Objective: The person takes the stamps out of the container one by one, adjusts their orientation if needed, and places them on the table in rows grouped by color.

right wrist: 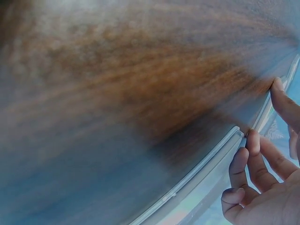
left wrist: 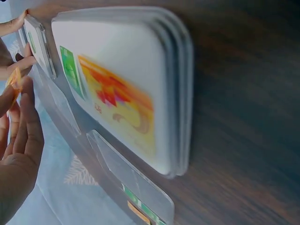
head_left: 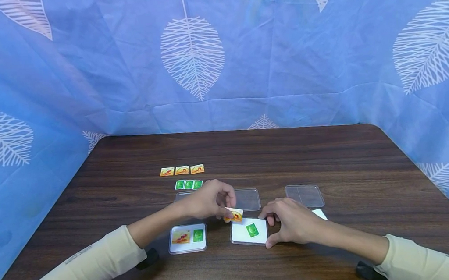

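In the head view my left hand (head_left: 207,200) pinches a small orange-and-yellow stamp (head_left: 236,215) between thumb and fingers, over the upper edge of the middle clear plastic case (head_left: 238,237). That case holds a white card with a tilted green stamp (head_left: 252,230) on it. My right hand (head_left: 294,223) grips the case's right side, thumb near the lower corner and fingers near the upper one. To the left lies another case (left wrist: 180,93) with an orange stamp (left wrist: 119,101) and a green stamp (left wrist: 70,70) side by side on its white face.
Farther back are a row of orange stamps (head_left: 182,170) and a row of green stamps (head_left: 189,184). Clear lids (head_left: 249,199) lie behind the cases, one more lid (head_left: 305,196) at the right. A white card corner (head_left: 319,214) shows beyond my right hand. Blue leaf-patterned cloth surrounds the dark wood table.
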### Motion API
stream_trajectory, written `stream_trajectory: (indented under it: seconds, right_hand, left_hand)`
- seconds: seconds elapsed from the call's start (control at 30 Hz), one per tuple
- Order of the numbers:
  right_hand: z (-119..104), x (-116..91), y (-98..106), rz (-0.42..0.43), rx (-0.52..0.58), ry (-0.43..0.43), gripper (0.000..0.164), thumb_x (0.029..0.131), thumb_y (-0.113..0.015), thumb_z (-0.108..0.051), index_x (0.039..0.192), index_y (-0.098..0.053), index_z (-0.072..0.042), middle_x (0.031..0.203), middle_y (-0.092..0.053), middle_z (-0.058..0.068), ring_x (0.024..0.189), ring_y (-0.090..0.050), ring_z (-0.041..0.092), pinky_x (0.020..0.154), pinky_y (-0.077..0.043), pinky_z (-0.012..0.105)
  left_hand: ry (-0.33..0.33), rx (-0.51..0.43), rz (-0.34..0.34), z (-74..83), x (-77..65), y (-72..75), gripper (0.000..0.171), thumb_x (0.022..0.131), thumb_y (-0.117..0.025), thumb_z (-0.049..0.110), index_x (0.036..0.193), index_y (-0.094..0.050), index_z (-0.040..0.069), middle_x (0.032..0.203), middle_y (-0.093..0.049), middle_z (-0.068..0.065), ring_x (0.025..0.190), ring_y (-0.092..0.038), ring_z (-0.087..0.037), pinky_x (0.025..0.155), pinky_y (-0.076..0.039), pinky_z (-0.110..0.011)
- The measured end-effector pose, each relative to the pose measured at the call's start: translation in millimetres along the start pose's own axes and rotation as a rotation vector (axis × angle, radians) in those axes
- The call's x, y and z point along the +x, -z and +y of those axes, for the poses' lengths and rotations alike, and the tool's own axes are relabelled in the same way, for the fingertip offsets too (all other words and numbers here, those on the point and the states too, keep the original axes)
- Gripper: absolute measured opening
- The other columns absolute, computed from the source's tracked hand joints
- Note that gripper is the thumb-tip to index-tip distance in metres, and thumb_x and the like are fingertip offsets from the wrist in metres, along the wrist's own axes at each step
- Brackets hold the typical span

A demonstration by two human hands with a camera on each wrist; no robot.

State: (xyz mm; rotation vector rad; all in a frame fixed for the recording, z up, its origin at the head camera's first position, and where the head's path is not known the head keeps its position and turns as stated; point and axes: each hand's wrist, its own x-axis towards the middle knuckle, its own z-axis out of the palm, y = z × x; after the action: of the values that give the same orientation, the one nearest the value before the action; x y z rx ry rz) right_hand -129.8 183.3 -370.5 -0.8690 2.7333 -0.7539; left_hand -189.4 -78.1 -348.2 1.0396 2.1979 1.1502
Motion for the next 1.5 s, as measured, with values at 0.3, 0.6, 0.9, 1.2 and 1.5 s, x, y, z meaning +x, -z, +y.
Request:
stream_trajectory:
  seconds: [0.3,0.6,0.9,1.2,1.5]
  right_hand:
    - [0.1,0.3,-0.7,0.004,-0.01,-0.005,0.046,0.065,-0.1,-0.032,0.099,-0.076,-0.012,0.074,-0.052,-0.012,0.067,-0.043,0.002,0.067,-0.038,0.026]
    - [-0.8,0.0,-0.5,0.018,-0.026,0.02,0.048,0.065,-0.099,-0.034,0.1,-0.076,-0.011,0.073,-0.051,-0.014,0.068,-0.042,0.001,0.071,-0.04,0.029]
    - [-0.6,-1.0,-1.6,0.027,-0.035,0.024,0.05,0.064,-0.1,-0.034,0.102,-0.077,-0.011,0.074,-0.051,-0.014,0.07,-0.043,0.002,0.074,-0.041,0.03]
    - [-1.0,0.0,-2.1,0.02,-0.045,0.04,0.051,0.064,-0.1,-0.034,0.102,-0.077,-0.008,0.074,-0.051,-0.015,0.07,-0.044,0.002,0.071,-0.041,0.028]
    - [-1.7,-0.9,-1.4,0.018,-0.054,0.029,0.05,0.064,-0.1,-0.034,0.101,-0.077,-0.009,0.074,-0.051,-0.016,0.072,-0.044,0.002,0.072,-0.041,0.029]
  left_hand:
    - [-0.01,-0.099,0.05,-7.6,-10.7,6.6,0.01,0.089,-0.073,-0.011,0.092,-0.068,-0.004,0.085,-0.068,-0.007,0.06,-0.068,-0.014,0.051,-0.056,-0.037]
    - [-0.01,-0.145,0.107,-13.7,-21.8,16.4,0.009,0.09,-0.07,-0.013,0.092,-0.07,-0.004,0.089,-0.071,-0.008,0.064,-0.068,-0.033,0.057,-0.054,-0.032]
    - [0.04,-0.17,0.176,-24.9,-37.3,32.9,0.02,0.092,-0.062,-0.017,0.108,-0.071,-0.007,0.102,-0.068,-0.016,0.077,-0.071,-0.022,0.073,-0.06,-0.034]
    - [0.078,-0.157,0.288,-35.3,-56.8,54.0,0.018,0.092,-0.066,-0.013,0.109,-0.067,-0.007,0.098,-0.065,-0.017,0.083,-0.072,-0.029,0.077,-0.062,-0.042]
    - [0.12,-0.138,0.337,-43.7,-65.9,75.1,0.019,0.089,-0.071,-0.011,0.108,-0.069,-0.01,0.107,-0.067,-0.019,0.084,-0.073,-0.028,0.08,-0.062,-0.044]
